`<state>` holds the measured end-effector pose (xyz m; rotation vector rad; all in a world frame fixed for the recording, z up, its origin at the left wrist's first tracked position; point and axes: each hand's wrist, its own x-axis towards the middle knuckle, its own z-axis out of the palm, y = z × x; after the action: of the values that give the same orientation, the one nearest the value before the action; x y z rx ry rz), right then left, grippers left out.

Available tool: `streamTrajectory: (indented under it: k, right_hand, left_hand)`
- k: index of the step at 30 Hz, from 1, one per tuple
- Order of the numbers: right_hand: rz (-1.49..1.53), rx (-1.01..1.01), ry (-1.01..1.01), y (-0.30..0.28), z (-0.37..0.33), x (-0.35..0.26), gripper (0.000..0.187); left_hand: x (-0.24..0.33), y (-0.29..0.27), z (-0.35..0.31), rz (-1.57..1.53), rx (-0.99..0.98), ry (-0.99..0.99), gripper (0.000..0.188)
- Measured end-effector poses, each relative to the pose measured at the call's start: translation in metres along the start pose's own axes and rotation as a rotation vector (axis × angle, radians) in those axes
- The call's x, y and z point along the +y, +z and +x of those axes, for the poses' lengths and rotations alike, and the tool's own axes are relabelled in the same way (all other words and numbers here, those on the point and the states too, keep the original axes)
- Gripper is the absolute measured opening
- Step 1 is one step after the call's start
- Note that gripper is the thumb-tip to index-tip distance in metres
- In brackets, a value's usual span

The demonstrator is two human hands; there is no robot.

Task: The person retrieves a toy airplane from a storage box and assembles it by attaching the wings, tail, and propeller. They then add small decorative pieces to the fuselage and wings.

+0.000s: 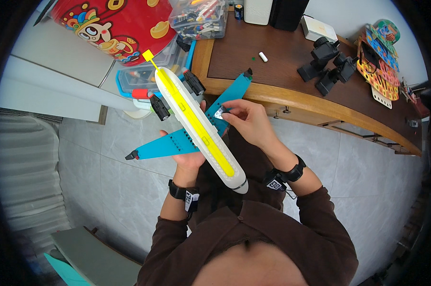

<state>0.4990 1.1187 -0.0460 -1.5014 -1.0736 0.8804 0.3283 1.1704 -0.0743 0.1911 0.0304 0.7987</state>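
Observation:
A building-block toy airplane [189,117] lies across my left hand [191,161], its white body marked by a long yellow strip. The hand supports it from beneath, with most fingers hidden behind the body and the teal left wing [160,145]. My right hand [251,125] pinches a small silvery-white piece [219,112] against the teal right wing [232,95], close to the body. Whether that piece is attached to the wing, I cannot tell. Black engine-like parts [194,82] sit near the yellow-tipped tail end, and a red piece [140,94] adjoins one of them.
Beyond the plane stands a wooden desk [272,66] with drawers, bearing a white cylinder [263,57] and black devices [326,64]. Clear boxes of bricks [198,21] and a red decorated container [115,28] are at the upper left. A grey chair [94,260] stands at the lower left.

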Motion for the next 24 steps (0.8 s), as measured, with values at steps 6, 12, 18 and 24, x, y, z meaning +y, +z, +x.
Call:
streamTrajectory:
  k: [6, 12, 18, 24]
  right_hand:
    - [0.449, -0.084, 0.213, 0.0, 0.004, -0.002, 0.024]
    - [0.402, -0.08, 0.159, -0.008, 0.004, -0.007, 0.019]
    - [0.289, -0.118, 0.087, -0.025, 0.01, -0.004, 0.018]
    - [0.392, -0.11, 0.105, -0.027, 0.011, -0.005, 0.021]
  left_hand:
    - [-0.004, -0.001, 0.003, 0.038, 0.02, 0.037, 0.092]
    - [-0.003, -0.002, 0.002, -0.064, 0.025, 0.03, 0.089]
    - [-0.001, -0.007, 0.002, -0.036, -0.004, 0.028, 0.09]
    - [0.0, -0.008, 0.001, -0.057, 0.005, 0.021, 0.089]
